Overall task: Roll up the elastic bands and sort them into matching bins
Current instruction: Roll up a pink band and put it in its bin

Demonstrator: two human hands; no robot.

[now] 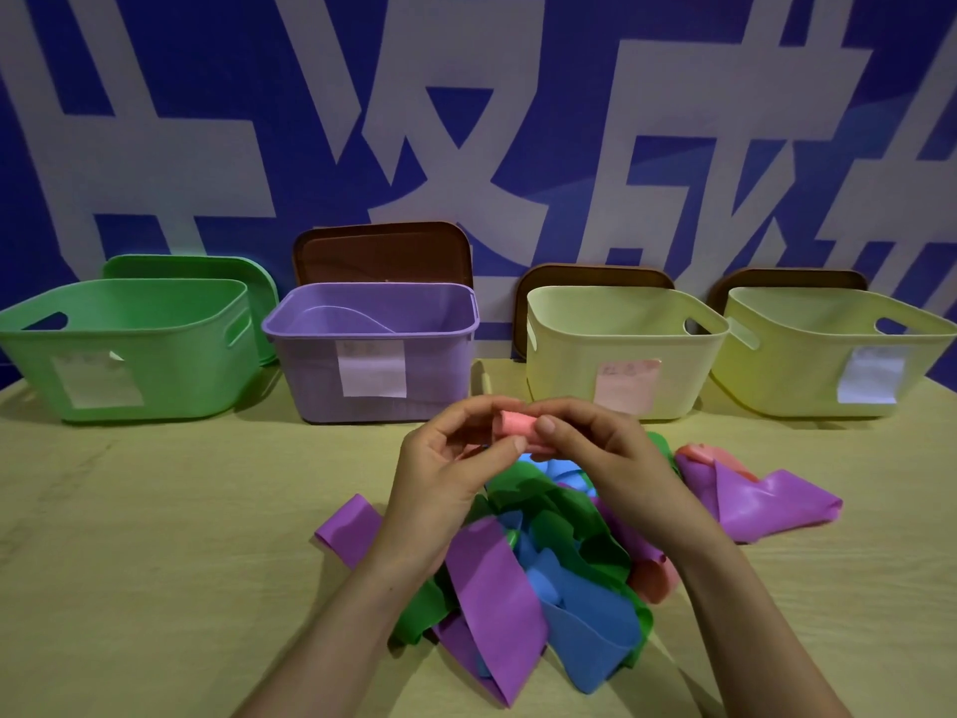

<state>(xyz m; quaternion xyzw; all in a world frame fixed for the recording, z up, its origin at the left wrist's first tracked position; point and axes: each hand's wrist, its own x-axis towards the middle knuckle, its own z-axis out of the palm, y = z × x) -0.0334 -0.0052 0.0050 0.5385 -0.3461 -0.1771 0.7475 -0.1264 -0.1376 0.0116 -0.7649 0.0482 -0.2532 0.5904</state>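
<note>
Open-topped bins wall off the back of the surface (155,510): green bin (155,375), purple bin (310,375), cream bin (569,375), yellow bin (777,375), narrow gaps between. A heap of bands (559,536) fills the near middle; bare surface lies to its left.

Lighting: dim, soft, from above; colours muted. Shadows: faint and diffuse under the bins (155,355) and beside the bands (569,588) on the table (155,510). Distortion: wide-angle bowing; outermost bins lean outward. Focus: centre fairly sharp; writing on labels (370,367) illegible; slight smearing overall.
</note>
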